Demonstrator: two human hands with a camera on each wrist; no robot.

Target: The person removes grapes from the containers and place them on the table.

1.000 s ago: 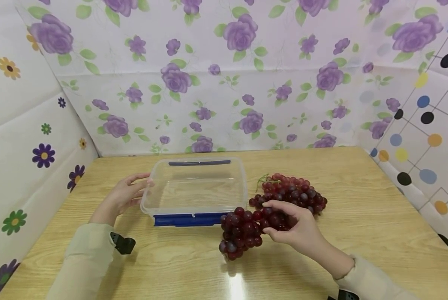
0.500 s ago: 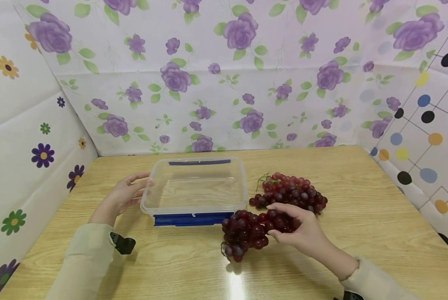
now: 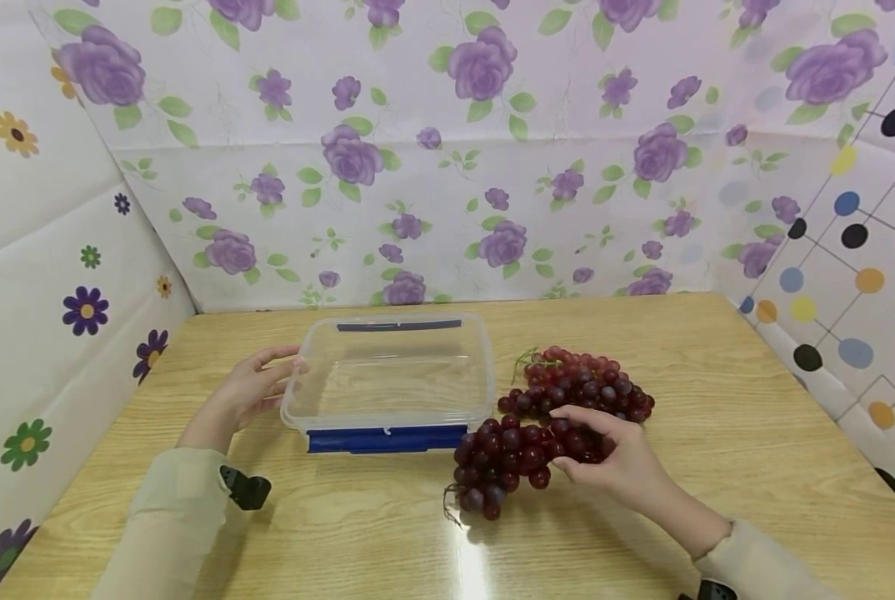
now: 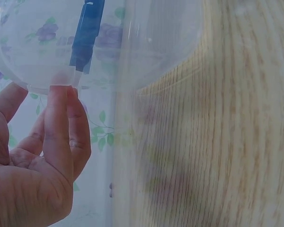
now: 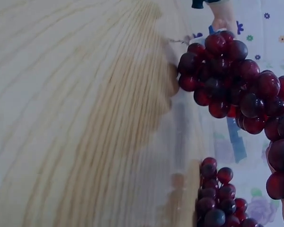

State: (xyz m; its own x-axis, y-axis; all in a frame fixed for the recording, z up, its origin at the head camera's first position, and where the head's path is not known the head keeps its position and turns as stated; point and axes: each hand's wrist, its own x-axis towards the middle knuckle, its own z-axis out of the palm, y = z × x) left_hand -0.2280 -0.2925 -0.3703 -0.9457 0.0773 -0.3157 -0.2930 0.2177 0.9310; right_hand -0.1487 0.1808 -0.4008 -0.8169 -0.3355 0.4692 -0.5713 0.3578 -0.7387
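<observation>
In the head view, a clear plastic food container (image 3: 387, 421) with blue latches sits on the wooden table. My left hand (image 3: 248, 392) holds its left rim with the fingertips. In the left wrist view, one of its fingertips shows through the clear plastic edge. To the right of the container, my right hand (image 3: 620, 454) pinches a bunch of dark red grapes (image 3: 496, 458) between thumb and fingers. The bunch hangs to the left of the hand, close to the container's front right corner, and a thin stem shows at its lower end.
Behind my right hand lie more grapes (image 3: 612, 392) on the table (image 3: 357, 533), dark ones in front and lighter red ones with a green stem at the back. Patterned sheets (image 3: 447, 225) stand along the back and both sides.
My right hand has drifted to the right with the grape bunch, a short way from the container's front corner. The left hand and the container have stayed in place.
</observation>
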